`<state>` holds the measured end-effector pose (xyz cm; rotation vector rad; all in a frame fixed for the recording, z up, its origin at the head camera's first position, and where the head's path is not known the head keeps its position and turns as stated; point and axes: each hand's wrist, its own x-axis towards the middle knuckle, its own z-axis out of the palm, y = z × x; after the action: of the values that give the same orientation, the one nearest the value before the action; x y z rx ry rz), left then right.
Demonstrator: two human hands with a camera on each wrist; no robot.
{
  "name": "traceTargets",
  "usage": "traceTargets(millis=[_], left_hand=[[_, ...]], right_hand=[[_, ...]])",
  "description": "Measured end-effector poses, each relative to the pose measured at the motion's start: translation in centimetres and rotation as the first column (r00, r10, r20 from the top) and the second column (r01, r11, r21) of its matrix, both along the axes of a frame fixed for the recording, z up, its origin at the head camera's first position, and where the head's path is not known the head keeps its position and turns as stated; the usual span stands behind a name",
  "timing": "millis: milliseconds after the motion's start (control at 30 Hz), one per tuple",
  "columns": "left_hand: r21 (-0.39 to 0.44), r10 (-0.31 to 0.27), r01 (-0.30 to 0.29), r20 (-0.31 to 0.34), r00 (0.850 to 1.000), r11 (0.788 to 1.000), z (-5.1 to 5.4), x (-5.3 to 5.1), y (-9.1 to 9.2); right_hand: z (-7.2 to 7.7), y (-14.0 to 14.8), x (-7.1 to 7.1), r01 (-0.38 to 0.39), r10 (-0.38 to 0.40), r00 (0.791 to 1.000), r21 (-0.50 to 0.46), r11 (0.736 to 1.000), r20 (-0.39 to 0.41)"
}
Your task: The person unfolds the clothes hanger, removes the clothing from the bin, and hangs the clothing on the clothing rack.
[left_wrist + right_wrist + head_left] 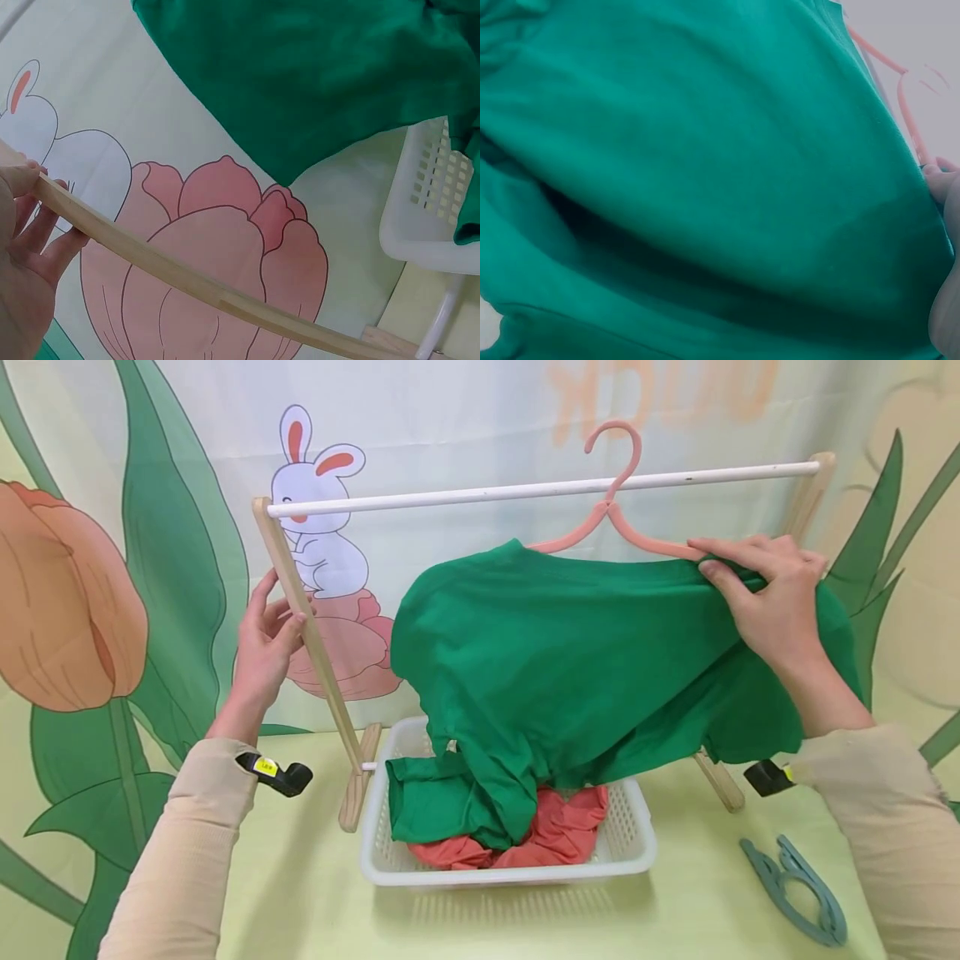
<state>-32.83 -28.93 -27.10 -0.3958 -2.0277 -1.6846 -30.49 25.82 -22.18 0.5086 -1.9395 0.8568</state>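
A green T-shirt point(555, 643) is on a pink hanger point(573, 537), whose hook rises above the white rod point(450, 496) of a small clothes rack. The hanger's neck crosses in front of that rod. My right hand point(780, 589) pinches the shirt's neckline and the hanger's right arm between thumb and fingers. At the left, my left hand point(266, 631) holds the rack's wooden post point(180, 281) with thumb and fingers on either side. The shirt's lower part drops into a white basket point(510, 877), over coral-red cloth point(558, 835). Fabric fills most of the right wrist view.
A folded blue-grey hanger point(806, 902) lies on the pale green table point(315, 893), right of the basket. The rack's wooden feet point(352, 802) stand on the table. Behind hangs a printed backdrop with a rabbit point(330, 552) and tulips point(71, 602).
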Motion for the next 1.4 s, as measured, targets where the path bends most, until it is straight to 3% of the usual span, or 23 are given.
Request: traceTargets(millis=[167, 567, 867, 1167, 1400], left_hand=[[0.016, -0.013, 0.013, -0.004, 1.000, 1.000, -0.1, -0.1, 0.0], [-0.019, 0.025, -0.025, -0.005, 1.000, 1.000, 0.0, -0.1, 0.0], [-0.029, 0.030, -0.029, 0.003, 1.000, 0.999, -0.1, -0.1, 0.1], [-0.039, 0.037, -0.037, 0.002, 0.999, 0.999, -0.1, -0.1, 0.1], [-0.053, 0.045, -0.045, 0.002, 0.999, 0.998, -0.1, -0.1, 0.2]], right_hand=[[0.4, 0.7, -0.1, 0.025, -0.025, 1.000, 0.004, 1.000, -0.001], [1.1, 2.5, -0.7, 0.057, -0.057, 0.998, 0.003, 0.998, -0.004], [1.2, 2.9, -0.4, 0.078, -0.077, 0.997, -0.010, 0.997, 0.022], [0.0, 4.1, -1.6, 0.117, -0.119, 0.989, 0.027, 0.993, 0.087], [-1.3, 4.5, -2.0, 0.121, -0.128, 0.989, 0.108, 0.987, 0.069]])
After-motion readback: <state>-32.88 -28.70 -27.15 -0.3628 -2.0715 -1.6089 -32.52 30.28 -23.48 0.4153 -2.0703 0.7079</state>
